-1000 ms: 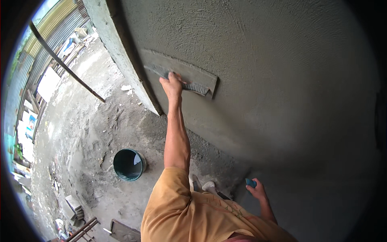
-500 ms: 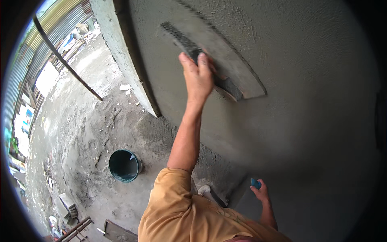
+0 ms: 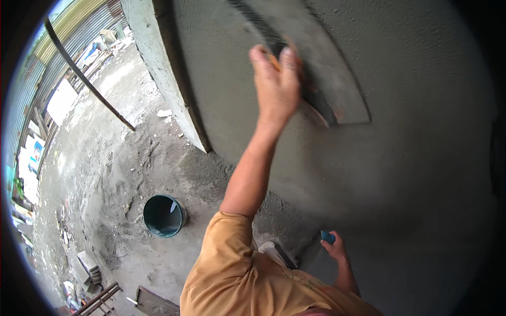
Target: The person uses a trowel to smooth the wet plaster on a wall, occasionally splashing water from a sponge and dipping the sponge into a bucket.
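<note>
- Two bare hands show, both to the right of the dark green bucket (image 3: 153,209), which sits on rough grey ground (image 3: 95,184).
- Up and right of the bucket, the left hand (image 3: 278,87) is closed around the dark, ribbed handle (image 3: 262,26) of a long plastering float (image 3: 340,73).
- The float's grey blade lies slantwise along the wet plastered wall (image 3: 416,84), its lower end far up and right of the bucket.
- Well right of the bucket and a little lower, the right hand (image 3: 338,251) is curled round a small teal object (image 3: 328,237), perhaps a tool's grip, though it is too small and dim to be sure.
- Above the bucket, a pale wall edge (image 3: 153,47) borders the plaster.
- Up and left of the bucket slants a thin dark pole (image 3: 87,85).
- Below and left of the bucket lie grey blocks (image 3: 84,268).
</note>
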Motion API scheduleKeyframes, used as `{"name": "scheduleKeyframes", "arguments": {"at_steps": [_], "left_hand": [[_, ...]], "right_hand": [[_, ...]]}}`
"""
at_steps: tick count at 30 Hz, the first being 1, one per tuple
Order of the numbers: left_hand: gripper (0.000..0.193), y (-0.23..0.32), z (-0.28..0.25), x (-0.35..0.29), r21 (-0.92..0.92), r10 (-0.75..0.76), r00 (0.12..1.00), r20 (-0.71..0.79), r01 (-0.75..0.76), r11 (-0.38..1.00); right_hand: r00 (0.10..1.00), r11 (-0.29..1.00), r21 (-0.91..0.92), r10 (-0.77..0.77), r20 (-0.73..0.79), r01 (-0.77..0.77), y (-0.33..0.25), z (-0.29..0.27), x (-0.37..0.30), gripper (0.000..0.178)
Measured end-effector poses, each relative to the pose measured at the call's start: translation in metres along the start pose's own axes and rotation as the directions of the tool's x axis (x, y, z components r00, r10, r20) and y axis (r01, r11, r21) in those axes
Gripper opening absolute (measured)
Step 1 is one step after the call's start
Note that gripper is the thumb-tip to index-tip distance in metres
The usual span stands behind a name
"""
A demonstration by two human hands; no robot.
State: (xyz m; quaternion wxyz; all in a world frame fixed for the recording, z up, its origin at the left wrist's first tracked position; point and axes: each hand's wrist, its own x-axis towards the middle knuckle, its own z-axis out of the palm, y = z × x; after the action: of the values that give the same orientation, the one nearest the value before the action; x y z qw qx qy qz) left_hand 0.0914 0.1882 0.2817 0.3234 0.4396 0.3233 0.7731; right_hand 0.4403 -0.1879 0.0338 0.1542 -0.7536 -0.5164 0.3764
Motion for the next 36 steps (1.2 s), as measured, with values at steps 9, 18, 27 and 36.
{"name": "scheduleKeyframes", "arguments": {"at_steps": [9,18,27,36], "left_hand": [[0.024,-0.183,-0.053,-0.217,-0.03,-0.543,0.836,-0.074,0.542,0.84],[0.077,0.028,0.123,-0.156,0.215,0.264,0.879,0.397,-0.368,0.905],[0.034,0.077,-0.008,0.081,0.291,0.139,0.967,0.213,-0.199,0.936],[0.058,-0.261,-0.176,-0.159,0.251,-0.388,0.914,-0.119,0.405,0.879]], "right_hand": [[0.978,0.984,-0.008,0.176,0.111,-0.177,0.028,0.015,-0.031,0.047],[0.997,0.999,-0.028,0.016,-0.071,-0.018,0.037,-0.001,0.002,0.051],[0.997,0.998,-0.06,0.031,0.069,-0.027,0.029,0.006,0.01,0.051],[0.992,0.997,-0.072,0.011,0.127,-0.001,0.014,0.019,0.021,0.054]]}}
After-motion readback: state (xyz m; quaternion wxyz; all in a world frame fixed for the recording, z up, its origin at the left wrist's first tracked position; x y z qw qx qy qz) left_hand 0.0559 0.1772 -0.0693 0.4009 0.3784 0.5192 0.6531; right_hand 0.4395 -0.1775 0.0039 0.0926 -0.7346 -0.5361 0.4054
